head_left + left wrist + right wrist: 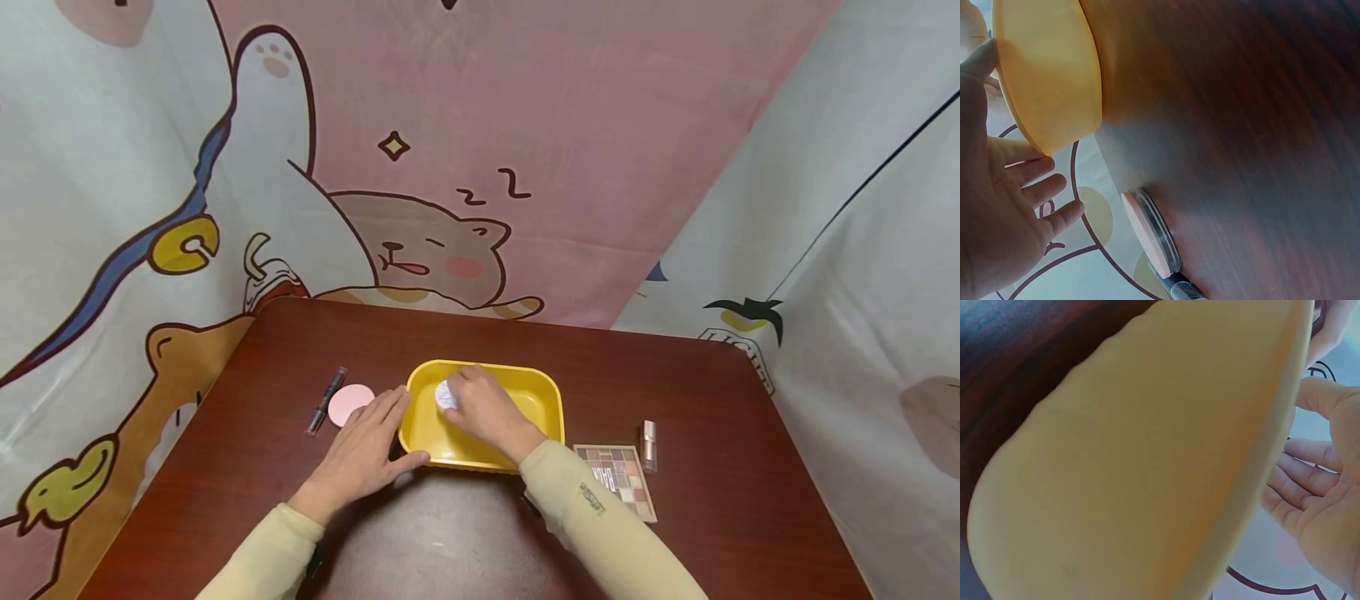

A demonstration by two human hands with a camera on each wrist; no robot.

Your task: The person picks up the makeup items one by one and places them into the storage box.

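Observation:
A yellow rectangular basin [538, 407] with rounded corners stands on the table. Inside its left half, my right hand [487, 410] holds a small round white case [446, 395] with a fine pattern, fingers and thumb at its edge. In the right wrist view the basin's wall hides the case and the fingertips of the right hand [1329, 506]. My left hand [360, 460] touches the basin's left end, fingers spread and nearly straight. The left wrist view has its thumb and forefinger at the rim, the other fingers loose.
Left of the basin lie a pink round compact [349, 403] and a dark slim pen [327, 400]. At the right are an eyeshadow palette [622, 479] and a lipstick tube [648, 446]. Behind the brown table [675, 375] hangs a cartoon-printed cloth [585, 167].

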